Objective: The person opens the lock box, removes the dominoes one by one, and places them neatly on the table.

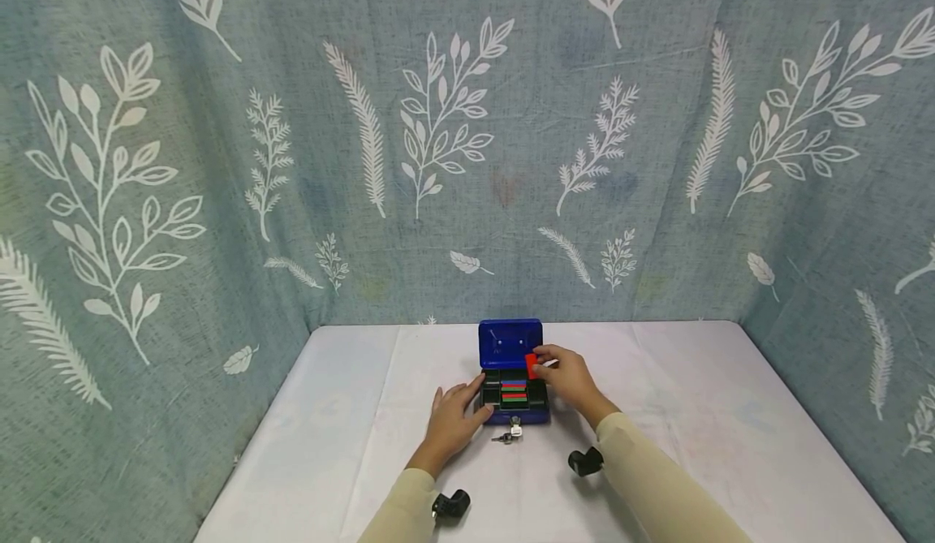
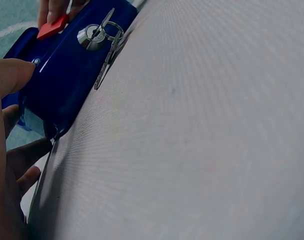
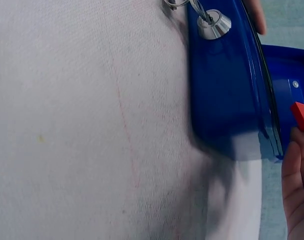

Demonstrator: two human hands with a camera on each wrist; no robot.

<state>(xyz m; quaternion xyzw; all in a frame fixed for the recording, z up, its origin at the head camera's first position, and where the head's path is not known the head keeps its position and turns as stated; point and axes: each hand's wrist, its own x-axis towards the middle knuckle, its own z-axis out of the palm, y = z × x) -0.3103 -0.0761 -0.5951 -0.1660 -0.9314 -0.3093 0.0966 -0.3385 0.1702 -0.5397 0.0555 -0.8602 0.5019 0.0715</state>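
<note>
A blue cash box (image 1: 514, 417) stands with its lid (image 1: 510, 344) raised at the back. Inside it is a black tray (image 1: 536, 394) whose middle compartments hold red, green and blue pieces (image 1: 514, 395). My right hand (image 1: 573, 377) pinches a red rectangular block (image 1: 532, 366) above the box's back right corner; the block also shows in the left wrist view (image 2: 53, 27). Spread along the box's left side, my left hand (image 1: 454, 423) touches it, the thumb (image 2: 14, 75) on the upper front edge. A silver lock (image 2: 90, 37) with keys (image 2: 111, 52) sits on the front.
A white cloth (image 1: 672, 397) covers the table under the box. Behind it hangs a blue-green curtain (image 1: 511, 267) with white leaf patterns. Black wrist devices (image 1: 451, 504) are worn at both sleeves.
</note>
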